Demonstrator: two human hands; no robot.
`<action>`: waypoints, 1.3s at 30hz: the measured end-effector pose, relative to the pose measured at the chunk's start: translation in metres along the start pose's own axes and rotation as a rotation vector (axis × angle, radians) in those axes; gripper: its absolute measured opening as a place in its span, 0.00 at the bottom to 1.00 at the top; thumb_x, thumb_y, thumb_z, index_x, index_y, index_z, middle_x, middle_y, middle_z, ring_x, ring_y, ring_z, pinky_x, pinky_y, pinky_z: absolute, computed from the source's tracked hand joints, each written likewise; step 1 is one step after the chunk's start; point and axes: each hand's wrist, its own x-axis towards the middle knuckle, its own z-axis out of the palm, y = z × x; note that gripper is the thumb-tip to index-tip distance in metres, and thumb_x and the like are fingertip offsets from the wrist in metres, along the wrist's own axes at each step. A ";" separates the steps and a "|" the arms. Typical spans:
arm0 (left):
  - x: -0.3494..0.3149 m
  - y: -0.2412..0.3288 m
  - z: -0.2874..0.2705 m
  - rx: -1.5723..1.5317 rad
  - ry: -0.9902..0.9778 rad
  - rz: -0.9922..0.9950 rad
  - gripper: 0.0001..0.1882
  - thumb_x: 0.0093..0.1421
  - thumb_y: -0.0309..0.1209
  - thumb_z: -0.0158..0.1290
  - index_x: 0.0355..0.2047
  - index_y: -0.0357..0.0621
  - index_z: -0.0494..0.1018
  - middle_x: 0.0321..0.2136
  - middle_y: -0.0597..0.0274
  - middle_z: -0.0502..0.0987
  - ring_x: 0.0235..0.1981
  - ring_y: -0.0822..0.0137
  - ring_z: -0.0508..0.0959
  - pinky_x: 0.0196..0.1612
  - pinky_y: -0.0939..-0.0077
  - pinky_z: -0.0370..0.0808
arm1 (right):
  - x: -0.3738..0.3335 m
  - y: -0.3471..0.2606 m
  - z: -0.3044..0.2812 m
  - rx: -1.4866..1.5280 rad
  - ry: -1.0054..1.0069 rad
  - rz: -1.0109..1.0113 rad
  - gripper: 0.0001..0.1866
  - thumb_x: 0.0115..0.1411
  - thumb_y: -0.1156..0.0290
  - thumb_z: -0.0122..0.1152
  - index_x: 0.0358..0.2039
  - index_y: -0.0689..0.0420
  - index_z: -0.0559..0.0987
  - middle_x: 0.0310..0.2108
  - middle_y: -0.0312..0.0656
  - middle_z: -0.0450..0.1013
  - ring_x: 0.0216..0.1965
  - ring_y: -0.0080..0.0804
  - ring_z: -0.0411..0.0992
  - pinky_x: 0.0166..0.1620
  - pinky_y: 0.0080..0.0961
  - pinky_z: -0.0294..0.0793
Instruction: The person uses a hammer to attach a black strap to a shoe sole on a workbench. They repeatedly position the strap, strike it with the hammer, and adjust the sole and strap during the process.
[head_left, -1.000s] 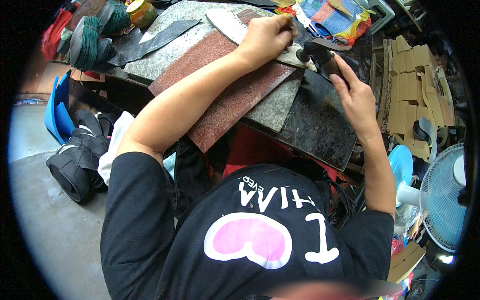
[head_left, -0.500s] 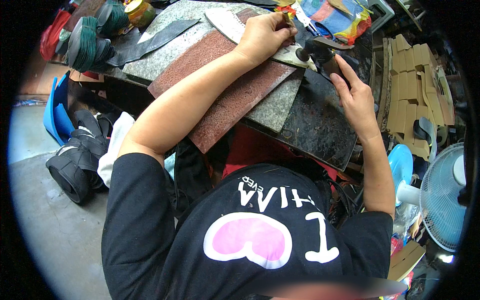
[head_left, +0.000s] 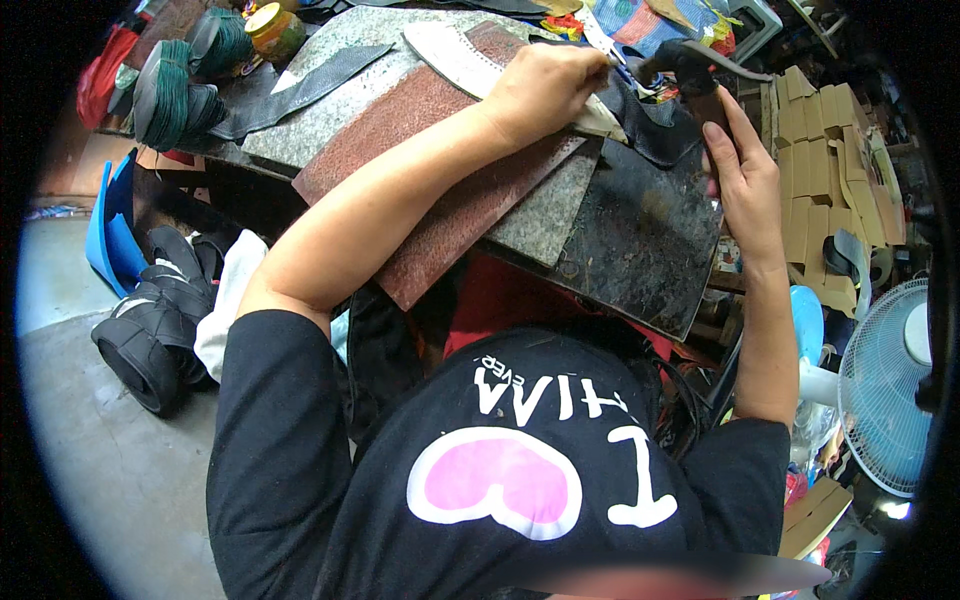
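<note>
My right hand (head_left: 745, 170) grips a hammer (head_left: 705, 90) by its handle, with the dark head raised over the far right of the bench. Its long claw points to the right. Closed in a pinch, my left hand (head_left: 550, 90) rests over a white curved strip (head_left: 455, 60). Whatever sits between its fingertips is too small and hidden to name. The strip passes beneath this hand, and its pointed end shows beyond the fingers. Under it lies a rough reddish-brown sheet (head_left: 400, 200) on a speckled grey stone slab (head_left: 555, 215).
Black leather pieces (head_left: 300, 95) lie on the bench (head_left: 650, 240). Dark green cord spools (head_left: 165, 105) and a yellow-lidded jar (head_left: 277, 32) stand at far left. On the right are stacked cardboard boxes (head_left: 835, 160) and a fan (head_left: 890, 390). Black rolls (head_left: 150, 340) sit on the floor.
The hammer has risen and moved right, away from my left hand and the white strip. My left hand has shifted slightly to the right and nearer to me.
</note>
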 end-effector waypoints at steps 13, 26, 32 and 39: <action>-0.008 -0.003 -0.011 -0.443 -0.059 -0.483 0.10 0.63 0.31 0.57 0.37 0.34 0.77 0.27 0.60 0.82 0.29 0.74 0.82 0.34 0.78 0.80 | -0.024 0.023 0.025 -0.351 -0.079 -0.208 0.23 0.66 0.55 0.56 0.61 0.41 0.72 0.32 0.55 0.78 0.35 0.53 0.79 0.36 0.41 0.75; -0.012 -0.011 0.001 -0.320 -0.055 -0.474 0.10 0.64 0.30 0.57 0.40 0.34 0.77 0.31 0.62 0.82 0.32 0.75 0.82 0.36 0.80 0.82 | -0.022 0.035 0.024 -0.274 -0.129 -0.035 0.24 0.67 0.50 0.52 0.61 0.42 0.71 0.31 0.57 0.78 0.38 0.59 0.77 0.39 0.43 0.75; -0.009 -0.003 -0.008 -0.156 -0.105 -0.281 0.10 0.61 0.29 0.60 0.39 0.36 0.77 0.27 0.56 0.82 0.30 0.72 0.83 0.36 0.74 0.80 | -0.015 0.014 0.013 -0.213 -0.125 -0.100 0.22 0.66 0.56 0.58 0.59 0.45 0.75 0.38 0.54 0.79 0.37 0.47 0.79 0.39 0.34 0.75; -0.005 0.008 -0.002 -0.045 -0.020 0.065 0.07 0.59 0.30 0.57 0.35 0.42 0.74 0.27 0.50 0.78 0.31 0.49 0.80 0.34 0.60 0.77 | -0.012 -0.035 -0.016 0.200 0.204 -0.397 0.26 0.69 0.66 0.55 0.67 0.46 0.65 0.31 0.37 0.77 0.23 0.15 0.66 0.28 0.15 0.69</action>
